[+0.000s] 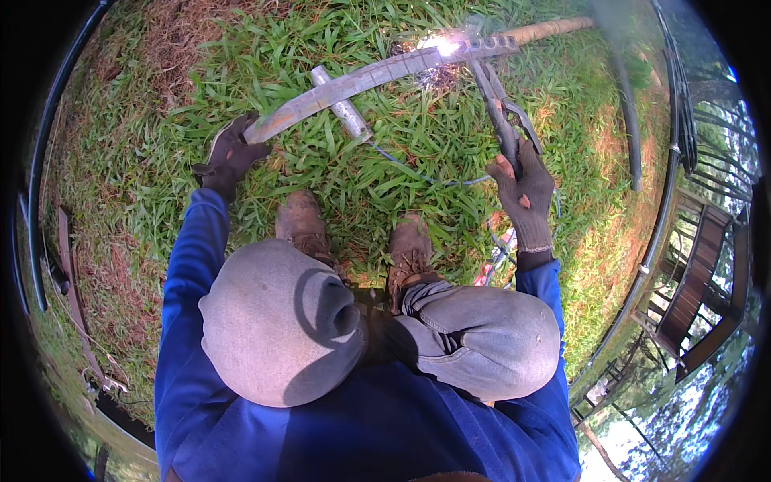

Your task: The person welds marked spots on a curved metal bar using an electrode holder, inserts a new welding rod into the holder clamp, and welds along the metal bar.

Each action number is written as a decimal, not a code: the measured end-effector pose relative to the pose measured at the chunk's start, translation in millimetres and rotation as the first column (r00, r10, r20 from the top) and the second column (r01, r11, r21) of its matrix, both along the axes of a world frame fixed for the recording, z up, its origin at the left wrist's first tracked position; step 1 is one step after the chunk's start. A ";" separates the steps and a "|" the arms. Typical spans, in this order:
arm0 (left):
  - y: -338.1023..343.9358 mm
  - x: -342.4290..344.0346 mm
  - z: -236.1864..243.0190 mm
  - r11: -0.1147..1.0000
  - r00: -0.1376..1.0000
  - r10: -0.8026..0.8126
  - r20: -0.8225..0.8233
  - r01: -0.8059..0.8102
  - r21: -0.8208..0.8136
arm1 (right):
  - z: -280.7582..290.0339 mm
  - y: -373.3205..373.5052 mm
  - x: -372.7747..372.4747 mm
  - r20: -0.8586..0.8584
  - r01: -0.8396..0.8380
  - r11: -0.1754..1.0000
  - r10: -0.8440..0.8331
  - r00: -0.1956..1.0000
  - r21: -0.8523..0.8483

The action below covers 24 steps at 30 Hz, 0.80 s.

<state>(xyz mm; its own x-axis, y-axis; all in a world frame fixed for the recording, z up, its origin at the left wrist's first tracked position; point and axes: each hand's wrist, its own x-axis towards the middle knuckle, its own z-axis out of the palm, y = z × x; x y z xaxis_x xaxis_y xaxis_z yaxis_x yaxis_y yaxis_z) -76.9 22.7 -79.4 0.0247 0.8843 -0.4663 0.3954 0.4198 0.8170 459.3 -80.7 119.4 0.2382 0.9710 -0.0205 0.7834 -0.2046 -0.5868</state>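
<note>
My left hand (229,157), in a dark glove, is closed around the near end of a long flat metal bar (345,87). The bar slants up to the right and crosses over a short metal pipe (350,120) on the grass. My right hand (526,193), in a dark glove with bare skin showing at some fingers, grips a dark welding electrode holder (499,116). A white-hot welding arc (446,46) glares on the bar's far part, with sparks and smoke around it. Glare hides the electrode's tip.
A wooden pole (554,30) lies beyond the bar's far end. My boots (409,249) stand on the grass below it. A thin blue cable (438,178) runs toward my right hand. Dark pipes (630,120) lie at the right, and a wooden structure (695,273) stands farther right.
</note>
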 end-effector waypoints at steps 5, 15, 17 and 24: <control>-0.8 0.6 1.9 1.000 1.000 0.002 -0.015 -0.001 0.016 | -1.6 0.3 -1.9 -0.066 0.027 0.999 -0.026 0.998 0.026; -1.1 -3.1 -6.8 0.999 1.000 -0.010 0.009 0.010 0.035 | -1.2 7.7 1.0 0.150 -0.027 0.999 0.032 0.988 -0.032; -0.3 -2.7 -6.7 0.999 1.000 -0.019 -0.014 0.020 0.034 | 2.2 10.5 -0.3 0.168 -0.043 0.998 0.051 0.985 -0.048; -1.8 2.1 5.8 1.000 1.000 -0.002 -0.023 0.002 0.020 | 8.5 10.7 -5.6 0.104 -0.032 0.999 0.035 0.994 -0.031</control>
